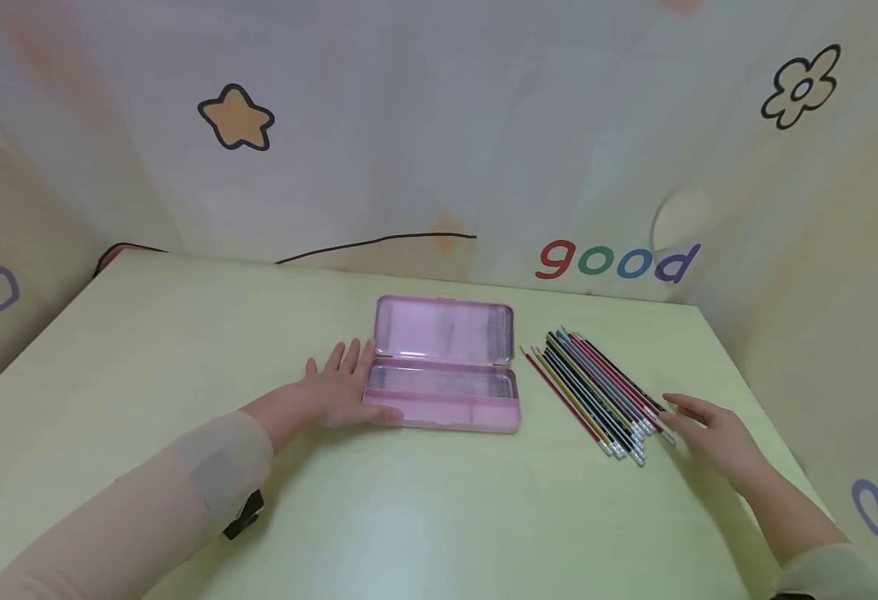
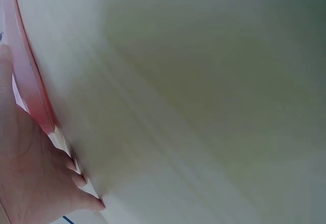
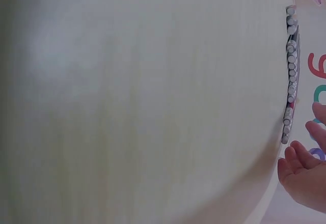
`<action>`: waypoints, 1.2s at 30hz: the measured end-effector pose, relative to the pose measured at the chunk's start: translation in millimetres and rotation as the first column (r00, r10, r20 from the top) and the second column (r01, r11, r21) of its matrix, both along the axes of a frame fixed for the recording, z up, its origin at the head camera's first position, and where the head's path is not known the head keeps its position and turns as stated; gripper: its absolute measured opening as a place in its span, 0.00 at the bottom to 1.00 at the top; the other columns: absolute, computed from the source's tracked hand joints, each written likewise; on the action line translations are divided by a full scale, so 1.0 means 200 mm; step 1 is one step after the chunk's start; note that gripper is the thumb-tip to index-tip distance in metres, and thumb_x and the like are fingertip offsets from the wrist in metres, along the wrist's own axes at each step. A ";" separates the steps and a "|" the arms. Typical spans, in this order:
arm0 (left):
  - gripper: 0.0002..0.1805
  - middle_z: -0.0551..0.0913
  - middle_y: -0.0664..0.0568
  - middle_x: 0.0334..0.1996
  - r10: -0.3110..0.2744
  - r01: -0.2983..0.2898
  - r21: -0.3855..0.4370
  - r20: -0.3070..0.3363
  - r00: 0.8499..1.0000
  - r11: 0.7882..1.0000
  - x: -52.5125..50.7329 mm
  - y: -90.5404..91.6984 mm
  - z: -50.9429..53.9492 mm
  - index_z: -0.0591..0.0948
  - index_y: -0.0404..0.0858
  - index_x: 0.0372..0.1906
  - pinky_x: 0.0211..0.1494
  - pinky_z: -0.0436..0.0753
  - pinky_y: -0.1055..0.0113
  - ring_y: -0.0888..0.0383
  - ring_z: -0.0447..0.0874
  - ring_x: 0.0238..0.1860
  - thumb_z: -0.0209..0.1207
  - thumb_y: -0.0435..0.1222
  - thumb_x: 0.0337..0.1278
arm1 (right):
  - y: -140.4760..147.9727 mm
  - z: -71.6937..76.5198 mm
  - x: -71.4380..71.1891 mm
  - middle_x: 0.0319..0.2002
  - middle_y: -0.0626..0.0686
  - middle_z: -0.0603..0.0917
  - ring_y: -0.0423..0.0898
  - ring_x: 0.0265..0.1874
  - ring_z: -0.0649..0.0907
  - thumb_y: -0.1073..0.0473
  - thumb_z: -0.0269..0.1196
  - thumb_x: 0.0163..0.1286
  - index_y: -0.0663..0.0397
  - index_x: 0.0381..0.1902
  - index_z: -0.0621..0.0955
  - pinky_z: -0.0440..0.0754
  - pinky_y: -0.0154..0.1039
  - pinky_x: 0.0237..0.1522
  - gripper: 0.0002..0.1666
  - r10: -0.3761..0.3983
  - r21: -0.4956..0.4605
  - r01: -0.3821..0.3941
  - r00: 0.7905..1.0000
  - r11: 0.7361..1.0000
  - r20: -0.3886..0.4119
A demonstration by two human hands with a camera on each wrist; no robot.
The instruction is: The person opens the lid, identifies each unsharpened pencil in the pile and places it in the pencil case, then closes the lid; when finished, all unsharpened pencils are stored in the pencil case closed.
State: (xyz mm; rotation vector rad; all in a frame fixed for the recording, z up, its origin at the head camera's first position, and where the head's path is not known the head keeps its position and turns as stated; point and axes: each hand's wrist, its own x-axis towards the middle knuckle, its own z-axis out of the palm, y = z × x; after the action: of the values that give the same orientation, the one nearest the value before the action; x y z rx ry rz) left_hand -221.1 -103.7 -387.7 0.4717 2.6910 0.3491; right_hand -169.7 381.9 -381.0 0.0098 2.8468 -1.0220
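A pink pencil case (image 1: 445, 414) lies with its lid raised in the middle of the table, its compartments bare. My left hand (image 1: 337, 395) rests at the case's left side, fingers spread and thumb along the front edge; in the left wrist view the hand (image 2: 33, 170) is beside the pink case (image 2: 30, 76). Right of the case lies a loose bundle of pencils (image 1: 596, 392), erasers toward the front. My right hand (image 1: 716, 437) is at the bundle's right side, fingers slightly bent, holding nothing visible. The right wrist view shows this hand (image 3: 305, 178) near the pencil ends (image 3: 292, 71).
The pale green table (image 1: 439, 517) reaches back to a printed curtain (image 1: 409, 125) with a star, a flower and the word "good". More curtain hangs at the left and right sides.
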 end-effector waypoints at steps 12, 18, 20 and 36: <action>0.66 0.35 0.37 0.72 -0.009 0.009 -0.012 -0.017 1.000 1.000 -0.08 0.02 0.05 0.31 0.36 0.72 0.62 0.38 0.32 0.38 0.29 0.71 0.46 0.75 0.42 | 0.07 -0.01 0.03 0.64 0.72 0.61 0.71 0.62 0.61 0.46 0.54 0.70 0.71 0.60 0.68 0.65 0.56 0.57 0.34 -0.047 -0.073 0.048 0.999 0.996 0.024; 0.66 0.35 0.37 0.72 0.003 -0.003 -0.005 0.004 1.000 1.000 -0.07 0.01 0.04 0.32 0.36 0.72 0.62 0.37 0.32 0.37 0.28 0.71 0.46 0.75 0.41 | 0.01 -0.04 0.06 0.69 0.71 0.51 0.73 0.65 0.51 0.50 0.57 0.69 0.74 0.56 0.70 0.53 0.65 0.61 0.32 -0.051 -0.168 0.054 0.998 0.984 0.024; 0.66 0.34 0.37 0.72 0.004 -0.004 0.001 0.004 1.000 1.000 -0.07 0.00 0.04 0.32 0.36 0.72 0.62 0.36 0.32 0.37 0.28 0.71 0.45 0.75 0.41 | 0.00 -0.05 0.06 0.68 0.72 0.51 0.72 0.65 0.51 0.51 0.57 0.69 0.75 0.55 0.70 0.53 0.65 0.60 0.30 -0.058 -0.150 0.056 0.998 0.987 -0.009; 0.66 0.37 0.35 0.72 -0.003 0.004 0.008 -0.006 1.000 1.000 -0.01 0.00 -0.01 0.34 0.34 0.72 0.62 0.38 0.31 0.36 0.30 0.70 0.45 0.76 0.41 | -0.05 -0.11 0.08 0.67 0.73 0.54 0.75 0.63 0.53 0.50 0.58 0.69 0.73 0.53 0.74 0.53 0.68 0.58 0.28 -0.138 -0.037 0.138 0.990 0.990 -0.001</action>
State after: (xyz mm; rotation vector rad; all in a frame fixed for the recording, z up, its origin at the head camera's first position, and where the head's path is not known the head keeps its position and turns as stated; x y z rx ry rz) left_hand -222.4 -103.4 -390.4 0.4803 2.6949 0.3576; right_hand -153.7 370.9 -402.8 0.2046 2.8632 -1.1009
